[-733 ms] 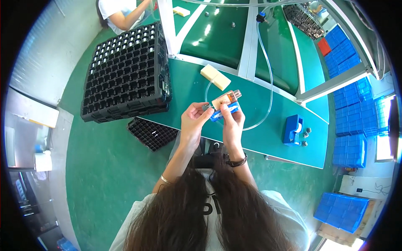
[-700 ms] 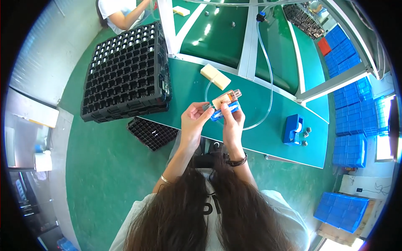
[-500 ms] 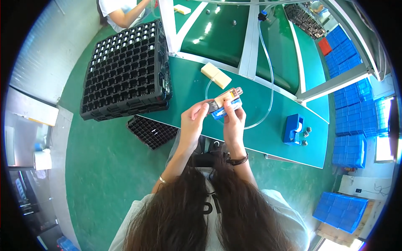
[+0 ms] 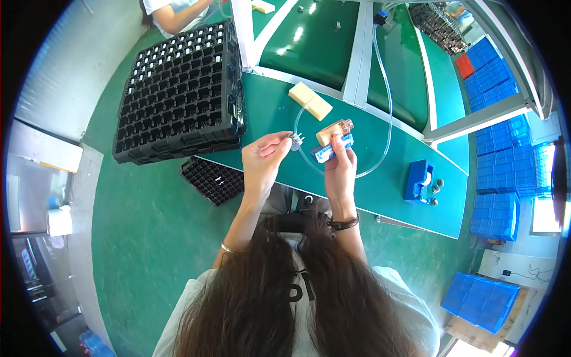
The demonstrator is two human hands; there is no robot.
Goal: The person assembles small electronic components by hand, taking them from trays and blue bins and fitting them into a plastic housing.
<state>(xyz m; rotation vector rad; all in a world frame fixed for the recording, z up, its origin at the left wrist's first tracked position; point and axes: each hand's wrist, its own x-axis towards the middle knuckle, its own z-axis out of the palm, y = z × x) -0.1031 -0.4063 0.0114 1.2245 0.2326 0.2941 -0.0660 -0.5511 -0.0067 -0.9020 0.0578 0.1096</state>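
Note:
Pinched between the thumb and fingers of my left hand (image 4: 260,163) is a small metallic part with thin prongs (image 4: 295,141). My right hand (image 4: 340,172) grips a hand-held device with a blue body (image 4: 324,153), a tan block and a clear pinkish end; its exact kind cannot be made out. A gap separates the small part from the device. Both hands hover over the green tabletop (image 4: 267,113) near its front edge. Behind the device, a clear tube (image 4: 389,107) loops across the table, and a pale yellow block (image 4: 310,101) lies beyond.
Stacked black trays (image 4: 178,95) with many pockets stand at left, silvery parts in their far rows. Another black tray (image 4: 214,180) sits lower, beside the table. A blue tape dispenser (image 4: 419,181) and several small metallic parts (image 4: 438,185) are at right. White frame posts (image 4: 358,59) rise behind.
My hands have moved apart. The left one has drawn away leftward with the small pronged part, while the right has shifted slightly right with the device. The view has shifted a little.

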